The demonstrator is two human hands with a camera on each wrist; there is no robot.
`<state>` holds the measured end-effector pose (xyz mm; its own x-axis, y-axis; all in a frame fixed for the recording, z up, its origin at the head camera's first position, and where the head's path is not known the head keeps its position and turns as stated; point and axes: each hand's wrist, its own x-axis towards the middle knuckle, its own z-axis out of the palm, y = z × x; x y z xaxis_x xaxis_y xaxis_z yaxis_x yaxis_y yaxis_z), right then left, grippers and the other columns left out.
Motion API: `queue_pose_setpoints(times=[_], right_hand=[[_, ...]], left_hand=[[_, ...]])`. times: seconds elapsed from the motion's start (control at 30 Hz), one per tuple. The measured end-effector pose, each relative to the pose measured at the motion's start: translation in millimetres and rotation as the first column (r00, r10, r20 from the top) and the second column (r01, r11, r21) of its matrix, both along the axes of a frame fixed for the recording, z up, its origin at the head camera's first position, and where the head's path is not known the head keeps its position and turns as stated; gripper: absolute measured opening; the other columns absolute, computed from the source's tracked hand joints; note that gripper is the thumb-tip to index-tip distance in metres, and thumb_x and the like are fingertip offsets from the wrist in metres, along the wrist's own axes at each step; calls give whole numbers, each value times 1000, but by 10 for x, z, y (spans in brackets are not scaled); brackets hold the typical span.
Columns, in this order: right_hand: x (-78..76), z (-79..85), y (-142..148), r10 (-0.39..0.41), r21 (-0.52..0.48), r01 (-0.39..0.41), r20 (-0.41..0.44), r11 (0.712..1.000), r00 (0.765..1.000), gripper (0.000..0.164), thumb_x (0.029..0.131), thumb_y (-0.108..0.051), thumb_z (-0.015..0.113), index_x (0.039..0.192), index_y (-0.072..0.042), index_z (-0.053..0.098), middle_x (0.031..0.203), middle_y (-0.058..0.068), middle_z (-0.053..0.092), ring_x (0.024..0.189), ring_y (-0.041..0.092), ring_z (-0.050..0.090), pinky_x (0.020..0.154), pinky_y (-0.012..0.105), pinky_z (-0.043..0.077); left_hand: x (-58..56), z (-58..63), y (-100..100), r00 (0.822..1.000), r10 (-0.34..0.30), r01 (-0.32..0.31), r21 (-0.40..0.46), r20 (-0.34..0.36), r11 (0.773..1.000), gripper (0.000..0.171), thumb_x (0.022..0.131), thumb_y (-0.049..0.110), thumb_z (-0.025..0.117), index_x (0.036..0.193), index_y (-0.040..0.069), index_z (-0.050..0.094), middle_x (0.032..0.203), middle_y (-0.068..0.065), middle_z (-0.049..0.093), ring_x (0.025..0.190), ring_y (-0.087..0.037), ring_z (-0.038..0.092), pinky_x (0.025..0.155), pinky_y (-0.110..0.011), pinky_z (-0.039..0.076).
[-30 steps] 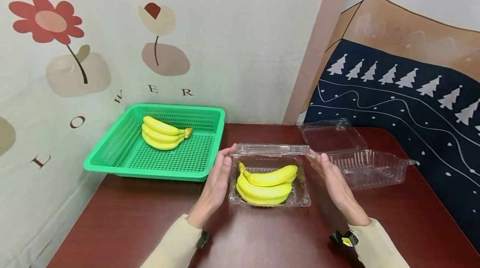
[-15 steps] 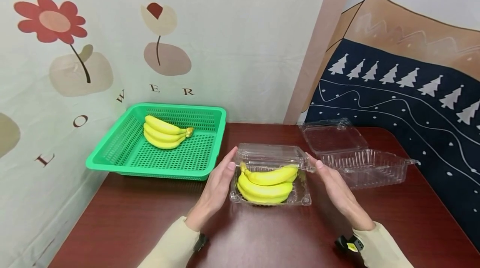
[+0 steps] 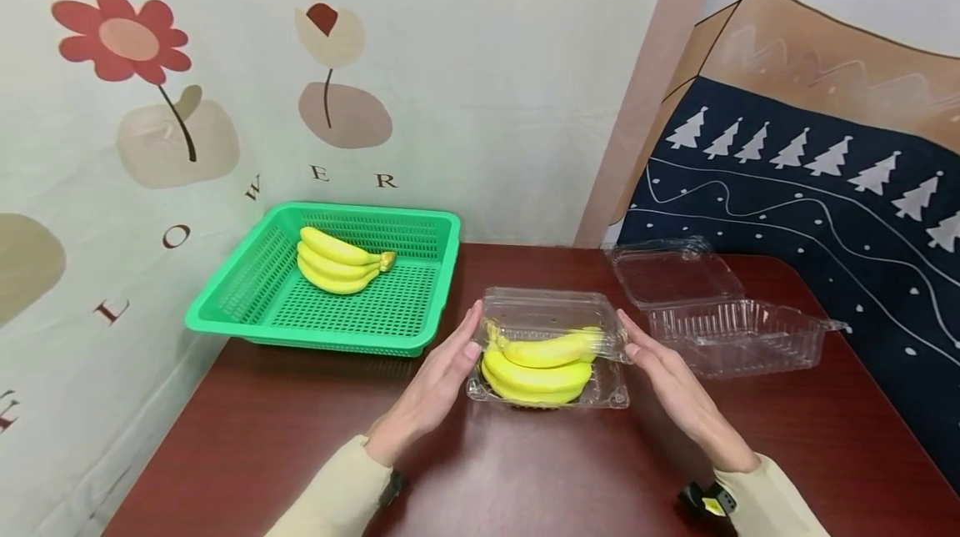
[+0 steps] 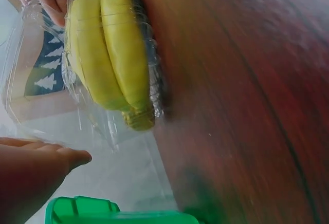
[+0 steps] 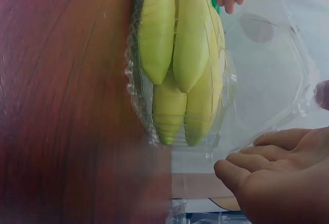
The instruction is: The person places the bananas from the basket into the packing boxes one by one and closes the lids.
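A clear plastic clamshell box (image 3: 551, 393) stands on the table with a bunch of yellow bananas (image 3: 536, 374) inside, its stem at the left. Its hinged lid (image 3: 551, 308) is tilted partway down over the fruit, its front edge raised. My left hand (image 3: 435, 387) is at the lid's left side with its fingers straight. Opposite it, my right hand (image 3: 675, 387) lies along the right side, fingers extended. In the right wrist view the bananas (image 5: 190, 44) show through the plastic, the right hand (image 5: 288, 172) beside the lid. The left wrist view shows part of the left hand (image 4: 38, 170).
At the left a green plastic basket (image 3: 360, 345) holds another bunch of bananas (image 3: 337, 262). A second clear clamshell box (image 3: 742, 345) lies with its lid up at the right. Printed cloth (image 3: 510, 103) hangs behind the dark red table (image 3: 540, 479).
The lid has swung from upright forward and down over the bananas, both hands moving with it along its sides. The view has shifted slightly.
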<state>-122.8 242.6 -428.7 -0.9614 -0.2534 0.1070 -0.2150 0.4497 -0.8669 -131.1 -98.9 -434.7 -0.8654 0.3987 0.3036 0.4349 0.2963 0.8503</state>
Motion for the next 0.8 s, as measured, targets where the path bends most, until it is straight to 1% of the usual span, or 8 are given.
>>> queue_pose_setpoints(times=[0.13,0.2,0.27,0.37,0.47,0.6,0.7,0.8], right_hand=[[4,-18,0,-6,41,6,4,999,1000,55,112,-26,41,161,-2,32,168,13,26,152,39,25,101,0,22],[10,-29,-4,-9,52,9,1,999,1000,55,112,-24,43,161,-2,32,168,13,27,150,39,29,101,1,23],[17,-39,-14,-12,52,13,-2,999,1000,55,111,-22,46,160,-1,33,168,14,27,149,39,30,101,1,23],[31,-59,-32,-15,48,15,6,999,1000,57,109,-19,49,160,0,33,168,14,26,150,38,28,101,1,24],[51,-84,-48,-23,54,22,16,998,1000,59,106,-15,52,160,0,33,169,13,25,151,36,24,101,0,24],[80,-115,-61,-32,68,32,7,997,999,61,104,-11,53,160,-1,34,169,13,24,151,34,24,101,-1,22],[98,-139,-69,-39,85,40,-17,996,999,62,102,-9,54,160,-2,34,169,12,24,151,32,24,101,-1,22],[118,-174,-70,-39,117,42,-29,992,999,64,100,-7,56,160,-1,34,169,12,24,151,27,24,99,0,24]], left_hand=[[5,-38,-51,998,-57,57,-22,-7,998,64,112,40,30,164,4,19,171,-10,16,157,-28,16,123,-24,12],[13,-52,-76,997,-78,77,-34,-4,996,65,112,40,31,164,5,17,171,-11,15,157,-27,15,122,-20,11],[21,-68,-98,996,-90,90,-54,-2,994,64,112,38,33,165,5,16,172,-12,13,158,-27,14,121,-19,10],[45,-87,-127,995,-101,102,-100,11,990,64,112,34,37,165,5,14,172,-10,10,158,-28,12,122,-20,10],[72,-99,-146,993,-116,120,-159,33,980,66,111,30,41,165,4,11,173,-10,6,158,-29,9,124,-28,10],[95,-92,-154,991,-117,131,-248,73,960,73,109,31,49,165,5,9,173,-7,2,158,-23,7,125,-40,13],[113,-80,-158,991,-112,131,-304,79,944,79,106,29,56,165,5,9,174,-5,0,158,-18,7,124,-44,16],[144,-84,-175,990,-122,139,-340,71,930,81,103,21,59,165,3,10,173,-5,-1,158,-19,6,123,-45,17]])
